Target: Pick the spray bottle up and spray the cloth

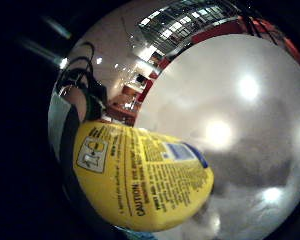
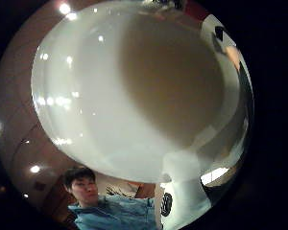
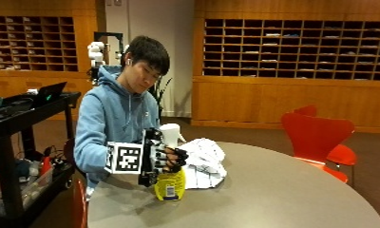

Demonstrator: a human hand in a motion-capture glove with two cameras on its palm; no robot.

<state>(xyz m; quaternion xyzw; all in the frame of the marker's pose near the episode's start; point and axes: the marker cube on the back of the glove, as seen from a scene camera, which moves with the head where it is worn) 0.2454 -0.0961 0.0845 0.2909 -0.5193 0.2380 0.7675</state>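
Yellow spray bottle point(image 3: 169, 183), gloved fingers point(image 3: 176, 159) around it

Dim warm room; ceiling-light glare on table point(image 1: 250, 90); soft blur.

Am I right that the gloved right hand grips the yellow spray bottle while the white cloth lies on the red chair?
Not quite: the outside view shows the white cloth lying on the round table beside the yellow spray bottle, not on the red chair. The gloved right hand does grip the bottle.
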